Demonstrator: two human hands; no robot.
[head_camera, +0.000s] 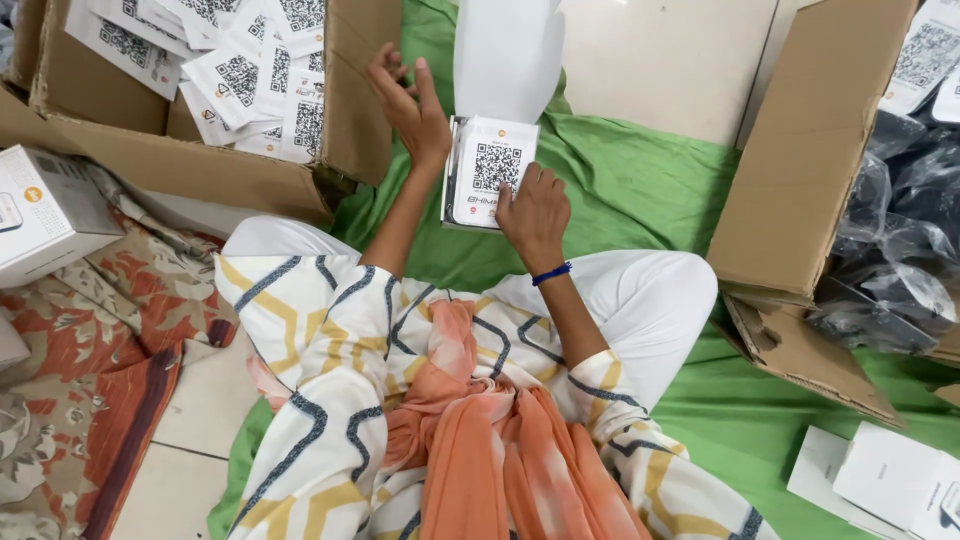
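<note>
I see the right hand (533, 212) resting fingers-down on a printed card (490, 168) in a small open white box (480, 180) on the green cloth (640, 180), pressing, not gripping. The left hand (412, 105) is lifted, fingers loosely spread, empty, beside a cardboard carton (200, 175) of similar cards.

We see the right hand (534, 212) hiding the white box's (487, 172) lower corner; frame edges crop the cardboard carton (190, 165) and black wrapped bundles (905, 250).
</note>
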